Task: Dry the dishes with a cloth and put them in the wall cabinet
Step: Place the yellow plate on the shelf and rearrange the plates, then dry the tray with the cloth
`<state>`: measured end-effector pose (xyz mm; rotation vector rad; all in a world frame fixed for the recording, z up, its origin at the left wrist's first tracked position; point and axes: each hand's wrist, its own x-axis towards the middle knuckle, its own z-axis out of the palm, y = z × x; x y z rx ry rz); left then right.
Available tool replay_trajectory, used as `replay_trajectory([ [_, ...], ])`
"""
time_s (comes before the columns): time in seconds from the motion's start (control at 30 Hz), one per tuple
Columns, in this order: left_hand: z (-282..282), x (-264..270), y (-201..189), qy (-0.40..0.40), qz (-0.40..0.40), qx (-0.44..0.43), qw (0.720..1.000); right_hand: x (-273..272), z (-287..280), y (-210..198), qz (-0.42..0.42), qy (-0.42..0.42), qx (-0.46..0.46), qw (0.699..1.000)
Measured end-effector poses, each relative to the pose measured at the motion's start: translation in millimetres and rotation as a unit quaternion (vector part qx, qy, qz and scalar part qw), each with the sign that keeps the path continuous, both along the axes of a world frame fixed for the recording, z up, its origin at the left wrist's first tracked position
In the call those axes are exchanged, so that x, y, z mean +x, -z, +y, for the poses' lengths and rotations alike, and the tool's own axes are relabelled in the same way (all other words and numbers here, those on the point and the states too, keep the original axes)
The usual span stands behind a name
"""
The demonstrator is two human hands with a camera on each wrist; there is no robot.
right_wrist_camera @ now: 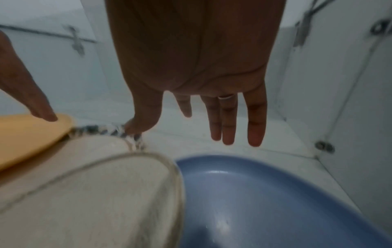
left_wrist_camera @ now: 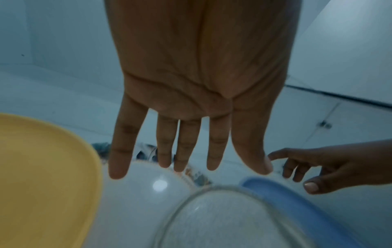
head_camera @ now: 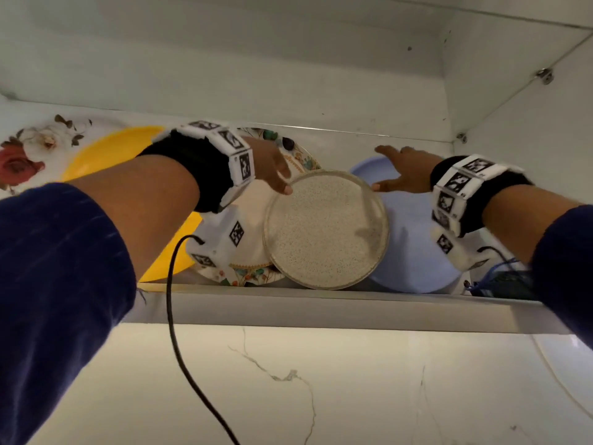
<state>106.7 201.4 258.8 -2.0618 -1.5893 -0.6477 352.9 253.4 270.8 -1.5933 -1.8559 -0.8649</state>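
A speckled beige plate [head_camera: 325,229] lies on top of other dishes on the wall cabinet shelf [head_camera: 321,311]. It overlaps a flower-rimmed white plate [head_camera: 253,252] on its left and a pale blue plate [head_camera: 414,252] on its right. A yellow plate [head_camera: 106,152] sits further left. My left hand [head_camera: 272,171] hovers with straight fingers over the flower-rimmed plate, its thumb at the speckled plate's rim. My right hand [head_camera: 404,175] is spread open above the blue plate [right_wrist_camera: 265,201]. Both palms are empty in the wrist views, left hand [left_wrist_camera: 191,151] and right hand [right_wrist_camera: 201,117]. No cloth is in view.
A white tray with red flowers [head_camera: 29,152] stands at the shelf's far left. The cabinet's right wall [head_camera: 529,101] is close to the blue plate. A black cable [head_camera: 173,332] hangs from my left wrist. Below the shelf is a marbled wall [head_camera: 321,380].
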Motion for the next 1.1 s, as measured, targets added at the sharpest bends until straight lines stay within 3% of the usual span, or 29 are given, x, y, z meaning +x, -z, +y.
replay_trajectory([
  [0.17,-74,-9,3,0.085,-0.068,0.003,0.994,0,-76,11,0.036,-0.037,-0.034,0.998],
  [0.37,-167,-28,65,0.165,-0.099,-0.014,0.981,-14,-178,71,0.115,-0.133,-0.085,0.981],
  [0.5,-217,-54,153,0.194,-0.112,0.001,0.975,-16,-235,151,0.174,-0.247,-0.089,0.949],
  [0.63,-234,-76,256,0.199,-0.105,-0.02,0.974,-18,-267,240,0.212,-0.311,-0.153,0.914],
  [0.87,-250,-90,410,0.208,-0.218,-0.202,0.932,-26,-284,392,0.289,-0.256,-0.35,0.853],
  [0.93,-252,-92,445,0.185,-0.25,-0.244,0.918,-28,-280,437,0.344,-0.24,-0.402,0.814],
  [0.97,-252,-94,459,0.177,-0.269,-0.275,0.906,-31,-278,458,0.394,-0.226,-0.43,0.78],
  [1.03,-251,-96,486,0.149,-0.299,-0.343,0.878,-36,-276,498,0.51,-0.194,-0.483,0.685],
  [1.1,-246,-102,510,0.108,-0.285,-0.384,0.872,-39,-270,529,0.629,-0.168,-0.494,0.575],
])
